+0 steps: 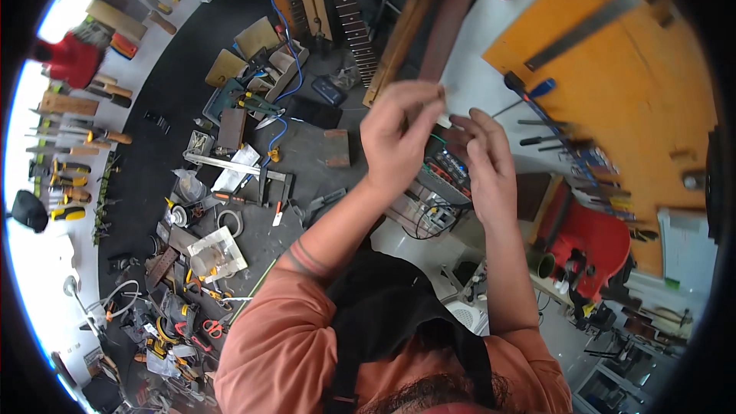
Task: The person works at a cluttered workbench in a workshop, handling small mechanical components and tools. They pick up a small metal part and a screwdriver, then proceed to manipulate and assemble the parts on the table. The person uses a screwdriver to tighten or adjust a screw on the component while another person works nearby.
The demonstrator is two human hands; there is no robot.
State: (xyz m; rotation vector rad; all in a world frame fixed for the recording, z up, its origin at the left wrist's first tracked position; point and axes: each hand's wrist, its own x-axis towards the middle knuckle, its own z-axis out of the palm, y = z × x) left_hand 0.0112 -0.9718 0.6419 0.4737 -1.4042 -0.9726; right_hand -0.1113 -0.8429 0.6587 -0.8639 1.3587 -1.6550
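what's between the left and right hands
In the head view, a small whitish piece shows between the left hand and the right hand, too blurred to identify.

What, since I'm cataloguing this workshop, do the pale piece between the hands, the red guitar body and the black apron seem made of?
Pale piece: too small and blurred to tell.
Red guitar body: probably painted wood, smooth and evenly coloured, though the finish hides what lies beneath.
Black apron: likely cloth, matte with soft folds.

The head-worn fisheye looks down from close above the apron (383, 299), left hand (397, 134) and right hand (489, 159) beyond it.
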